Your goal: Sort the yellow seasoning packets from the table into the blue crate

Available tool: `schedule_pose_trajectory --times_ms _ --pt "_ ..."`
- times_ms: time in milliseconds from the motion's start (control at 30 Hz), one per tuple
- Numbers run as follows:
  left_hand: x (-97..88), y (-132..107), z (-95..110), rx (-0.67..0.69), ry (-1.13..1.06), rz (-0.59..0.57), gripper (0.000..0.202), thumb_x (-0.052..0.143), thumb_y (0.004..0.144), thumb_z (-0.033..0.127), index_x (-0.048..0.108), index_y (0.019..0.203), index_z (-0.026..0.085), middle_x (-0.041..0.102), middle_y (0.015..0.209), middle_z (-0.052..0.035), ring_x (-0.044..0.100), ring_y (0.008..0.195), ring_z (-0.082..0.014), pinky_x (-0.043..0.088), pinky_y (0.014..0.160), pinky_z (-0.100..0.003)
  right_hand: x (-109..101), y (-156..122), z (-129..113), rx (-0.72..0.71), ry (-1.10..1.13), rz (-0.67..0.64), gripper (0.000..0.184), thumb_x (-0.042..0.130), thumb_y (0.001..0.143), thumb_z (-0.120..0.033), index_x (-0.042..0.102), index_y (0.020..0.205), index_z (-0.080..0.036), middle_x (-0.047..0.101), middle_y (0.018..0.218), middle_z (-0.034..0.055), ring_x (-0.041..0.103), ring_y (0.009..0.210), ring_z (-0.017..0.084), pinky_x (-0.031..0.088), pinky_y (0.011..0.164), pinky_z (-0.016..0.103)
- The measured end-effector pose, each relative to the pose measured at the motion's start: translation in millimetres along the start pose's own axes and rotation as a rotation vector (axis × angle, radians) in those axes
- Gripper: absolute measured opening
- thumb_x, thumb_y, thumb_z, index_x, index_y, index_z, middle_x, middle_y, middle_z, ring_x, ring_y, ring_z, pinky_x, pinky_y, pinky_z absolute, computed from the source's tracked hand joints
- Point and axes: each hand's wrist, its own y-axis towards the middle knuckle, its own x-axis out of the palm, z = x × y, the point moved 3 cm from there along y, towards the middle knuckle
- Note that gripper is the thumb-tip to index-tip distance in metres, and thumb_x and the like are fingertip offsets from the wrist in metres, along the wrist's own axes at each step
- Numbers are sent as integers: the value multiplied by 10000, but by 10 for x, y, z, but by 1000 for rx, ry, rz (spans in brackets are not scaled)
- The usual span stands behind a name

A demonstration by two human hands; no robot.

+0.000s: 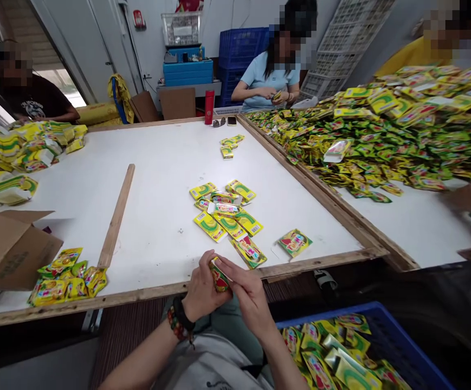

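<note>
Below, a blue crate (410,341) of packs (318,371) sits at the worker's right. Over the lap (239,331), left hand (200,287) and right hand (248,290), fingers curled in close, grip a small box (220,277) by the white table (149,233). Closing its end seems the step in hand; the next move calls for steady holding and light pressing. Loose boxes (210,224) lie beyond; farther back, a co-worker (271,70) handles a packet (276,96).

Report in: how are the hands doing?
Left fingers, right fingers: both on one small pack. Held at the table's near edge. More packs lie just ahead.
</note>
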Motion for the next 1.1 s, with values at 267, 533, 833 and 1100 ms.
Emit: schedule_pose_trajectory --times_ms 267,533,833,1100 --pt "39 24 3 -72 -6 -66 672 654 682 340 355 1263 185 622 1128 -112 656 982 -291 537 818 -429 21 82 12 116 -112 115 277 619 843 -335 749 1051 -207 742 1051 89 723 922 282 588 817 416" --pt "17 44 5 -131 0 -35 644 644 653 289 371 1230 208 659 1007 -64 669 878 -270 532 731 -387 74 175 42 333 180 123 323 710 734 -365 762 999 -187 761 985 71 706 952 313 555 874 474" --pt "51 -20 -40 -89 -24 19 520 559 758 245 362 1235 179 592 1152 -126 635 985 -261 524 822 -412 230 60 -34 -26 -220 45 302 583 882 -279 700 1160 -256 700 1184 75 663 1082 250 523 958 400" --pt "-336 640 78 312 228 -475 457 581 842 209 462 1283 197 539 1274 -116 482 1178 -266 433 998 -431 -877 -445 49 198 -852 72 331 506 860 -366 772 1007 -233 771 920 117 743 802 296 591 643 356"
